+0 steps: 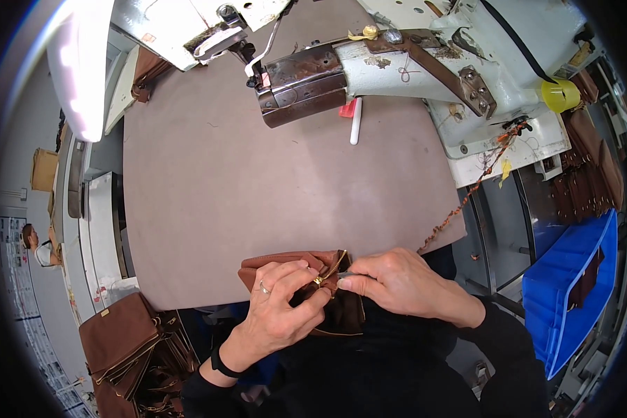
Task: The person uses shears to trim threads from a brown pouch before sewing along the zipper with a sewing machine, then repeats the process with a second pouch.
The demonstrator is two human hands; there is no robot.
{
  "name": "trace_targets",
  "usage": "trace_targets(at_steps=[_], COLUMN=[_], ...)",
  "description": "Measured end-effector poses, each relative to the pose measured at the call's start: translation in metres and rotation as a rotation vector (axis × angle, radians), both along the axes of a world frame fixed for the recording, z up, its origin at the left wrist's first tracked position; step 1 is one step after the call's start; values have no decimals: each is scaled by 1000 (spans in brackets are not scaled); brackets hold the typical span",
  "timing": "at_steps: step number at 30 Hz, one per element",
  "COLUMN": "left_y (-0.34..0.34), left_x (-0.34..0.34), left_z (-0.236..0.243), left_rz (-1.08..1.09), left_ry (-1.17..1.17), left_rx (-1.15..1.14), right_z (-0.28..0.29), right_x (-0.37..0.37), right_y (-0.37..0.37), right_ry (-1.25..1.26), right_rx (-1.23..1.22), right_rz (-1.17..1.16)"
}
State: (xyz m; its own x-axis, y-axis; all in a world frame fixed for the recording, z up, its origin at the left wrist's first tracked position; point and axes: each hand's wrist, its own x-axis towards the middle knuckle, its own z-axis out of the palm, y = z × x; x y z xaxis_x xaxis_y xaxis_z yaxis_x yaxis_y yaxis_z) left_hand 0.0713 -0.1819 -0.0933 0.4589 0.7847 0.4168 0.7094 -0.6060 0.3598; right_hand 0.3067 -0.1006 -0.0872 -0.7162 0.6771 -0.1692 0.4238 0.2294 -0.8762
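Note:
A brown leather pouch (254,269) with a gold-toothed zipper (341,261) is held over the table's near edge, in front of my body. My left hand (282,303) is closed on it, fingers and thumb pressing around the zipper by a small gold metal piece (319,281). On the other side of the zipper, my right hand (400,282) pinches a small grey metal tool between thumb and forefinger. Its tip meets the pouch beside the left fingers; most of the tool is hidden in the grip, so its kind is unclear.
A sewing machine arm (303,83) reaches over the mauve tabletop (258,181), a white stick-like tool (356,122) beneath it. An orange-brown thread braid (460,205) hangs at right. Brown leather bags (115,331) are stacked lower left; a blue bin (554,292) stands right. Another person (43,247) is far left.

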Motion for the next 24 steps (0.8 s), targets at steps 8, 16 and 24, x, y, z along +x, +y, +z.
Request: trace_targets(at_steps=[8,16,24], left_y=[0,0,-1], left_x=[0,0,0], left_z=[2,1,0], left_rz=[-1,2,2], left_ry=[6,11,6], left_rx=[-14,-1,5], right_z=[-4,-1,1], right_x=[4,5,1], right_y=[-2,-4,-1], right_ry=[68,74,-10], right_rx=[-125,-140,-90], right_rz=[-100,-87,-24])
